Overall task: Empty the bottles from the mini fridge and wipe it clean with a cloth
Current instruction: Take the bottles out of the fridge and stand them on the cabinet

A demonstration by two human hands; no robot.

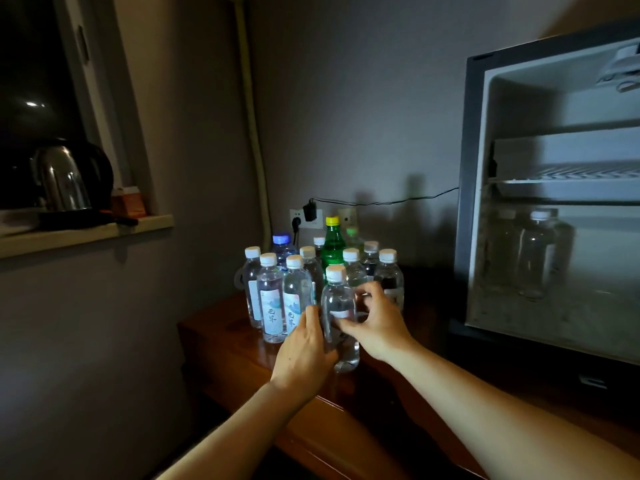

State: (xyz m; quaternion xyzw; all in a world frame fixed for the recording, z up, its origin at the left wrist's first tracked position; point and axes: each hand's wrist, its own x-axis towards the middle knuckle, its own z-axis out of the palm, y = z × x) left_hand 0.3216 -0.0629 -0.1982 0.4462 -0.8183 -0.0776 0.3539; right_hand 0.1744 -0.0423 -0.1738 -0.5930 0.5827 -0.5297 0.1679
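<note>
Holding the front water bottle (338,317) between both hands, the left hand (304,351) curls round its lower body while the right hand (375,323) pinches near its label, as it stands near the front edge of the wooden tabletop (228,344) before the cluster of bottles (294,289). It looks full, so fairly heavy, thin-walled, smooth and perhaps slippery; the mid-body is the sure hold, the white cap (335,271) a poorer one. Two Chinese characters show on a neighbouring label (270,315) but are too small to read; two more bottles (533,254) remain in the mini fridge (474,188)
</note>
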